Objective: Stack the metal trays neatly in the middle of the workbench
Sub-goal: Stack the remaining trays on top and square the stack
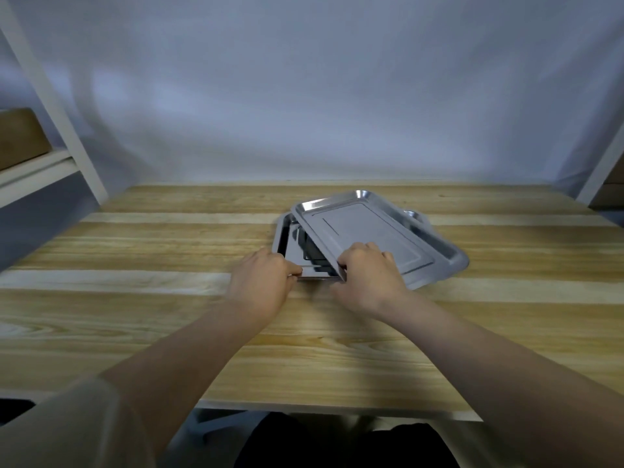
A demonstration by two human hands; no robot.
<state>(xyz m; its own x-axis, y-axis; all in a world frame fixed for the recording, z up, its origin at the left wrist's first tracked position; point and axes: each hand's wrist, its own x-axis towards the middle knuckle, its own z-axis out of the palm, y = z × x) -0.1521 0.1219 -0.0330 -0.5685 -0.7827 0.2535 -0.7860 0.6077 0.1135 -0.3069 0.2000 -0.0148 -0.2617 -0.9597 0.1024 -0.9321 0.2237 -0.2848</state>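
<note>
Two shiny metal trays lie on the wooden workbench [169, 315], a little right of its middle. The top tray [364, 231] is skewed, turned clockwise across the bottom tray [287, 238], whose left rim and far right corner [415, 216] stick out. My left hand [261, 282] pinches the near left edge of the bottom tray. My right hand [368, 276] rests on the top tray's near corner, thumb under its edge and fingers on its surface.
A white shelf frame [50, 96] with a wooden box [20, 136] stands at the left; another white post [604, 163] rises at the right. A pale curtain [304, 96] hangs behind the bench. The bench's near edge [337, 408] is close to my body.
</note>
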